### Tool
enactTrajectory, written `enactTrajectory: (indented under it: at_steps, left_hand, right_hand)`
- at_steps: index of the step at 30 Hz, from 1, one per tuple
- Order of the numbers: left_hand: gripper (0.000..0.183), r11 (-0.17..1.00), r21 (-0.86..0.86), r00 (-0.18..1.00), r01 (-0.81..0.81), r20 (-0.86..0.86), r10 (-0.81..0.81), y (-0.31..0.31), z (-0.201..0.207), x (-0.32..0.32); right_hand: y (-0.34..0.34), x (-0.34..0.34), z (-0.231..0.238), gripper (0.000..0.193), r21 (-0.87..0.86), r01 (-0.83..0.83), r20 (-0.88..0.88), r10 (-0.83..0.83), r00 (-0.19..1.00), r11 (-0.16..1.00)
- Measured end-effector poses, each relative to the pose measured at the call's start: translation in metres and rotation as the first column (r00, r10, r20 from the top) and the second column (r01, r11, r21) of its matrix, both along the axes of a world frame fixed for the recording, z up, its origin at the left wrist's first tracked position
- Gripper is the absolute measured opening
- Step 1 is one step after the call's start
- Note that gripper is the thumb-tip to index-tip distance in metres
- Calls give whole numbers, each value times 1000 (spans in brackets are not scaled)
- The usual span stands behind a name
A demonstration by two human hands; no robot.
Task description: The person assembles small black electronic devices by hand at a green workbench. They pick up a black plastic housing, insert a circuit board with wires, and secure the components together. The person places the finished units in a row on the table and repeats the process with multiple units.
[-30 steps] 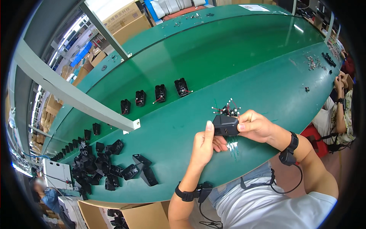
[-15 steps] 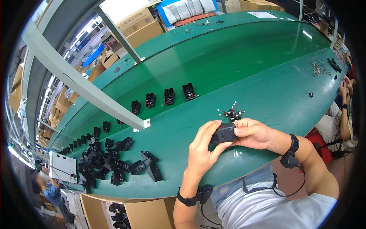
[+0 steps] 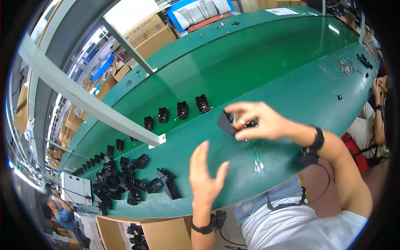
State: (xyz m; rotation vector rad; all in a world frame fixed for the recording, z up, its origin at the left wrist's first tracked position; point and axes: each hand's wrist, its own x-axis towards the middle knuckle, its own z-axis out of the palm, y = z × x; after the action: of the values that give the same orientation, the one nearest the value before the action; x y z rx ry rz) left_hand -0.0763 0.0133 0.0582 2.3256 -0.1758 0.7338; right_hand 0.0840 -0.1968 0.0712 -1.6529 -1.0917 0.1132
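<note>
My right hand (image 3: 260, 121) grips a black plastic housing (image 3: 226, 122) between thumb and fingers, held tilted above the bench near the belt's edge. Partly hidden behind that hand is a small cluster of black parts (image 3: 250, 124) on the bench. My left hand (image 3: 205, 179) is empty, its thumb and fingers spread, over the bench at lower left of the housing. Beyond the held piece, a row of black housings with thin wires, the closest one (image 3: 203, 103) among them, stands on the green belt (image 3: 246, 71).
A heap of black housings (image 3: 110, 177) lies on the bench at left, with two more (image 3: 170, 183) beside it. An open cardboard box (image 3: 164, 235) stands below the front edge. A grey metal post (image 3: 96, 96) crosses the left side. A co-worker's hand (image 3: 377, 88) is at far right.
My left hand has let go of the black housing and moved down-left, opening. My right hand has carried the housing away from me and left, toward the belt.
</note>
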Motion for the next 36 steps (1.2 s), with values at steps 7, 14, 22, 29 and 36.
enactTrajectory:
  at_steps: [7,14,22,29,36]
  left_hand:
    - [34,757,283,806,-589,132,577,70,-43,-81]
    - [55,782,199,786,-590,-81,613,74,-70,-94]
    - [42,802,-109,808,-588,-127,575,96,-86,-100]
    - [62,775,-628,989,-73,-147,-27,31,-38,-37]
    - [57,777,-614,908,136,-236,-345,-26,-16,53]
  right_hand:
    - [55,129,-38,27,-427,358,490,-120,863,830]
    - [55,162,-55,33,-531,380,572,-11,820,757]
    - [-31,95,-15,25,-312,128,158,-81,984,941]
    - [-61,30,-48,37,-493,188,162,-123,979,849]
    - [-41,25,-37,12,-115,189,-70,-198,978,975]
